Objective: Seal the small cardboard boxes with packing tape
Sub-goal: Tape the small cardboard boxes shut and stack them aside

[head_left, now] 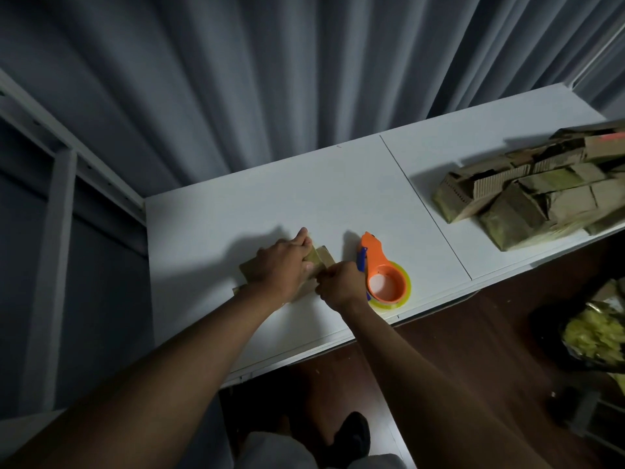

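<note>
A small brown cardboard box (323,258) lies on the white table (338,198), mostly hidden under my hands. My left hand (279,265) lies over the box with its fingers curled round the far top edge. My right hand (340,282) grips the box's near right corner with bent fingers. An orange tape dispenser (380,270) with a blue part and a roll of clear tape lies on the table just right of my right hand, untouched.
A heap of small cardboard boxes (534,191) is piled at the table's right end. Grey curtains hang behind the table. A dark bag with yellow scraps (595,336) sits on the floor at the right. A white metal frame (61,184) stands on the left.
</note>
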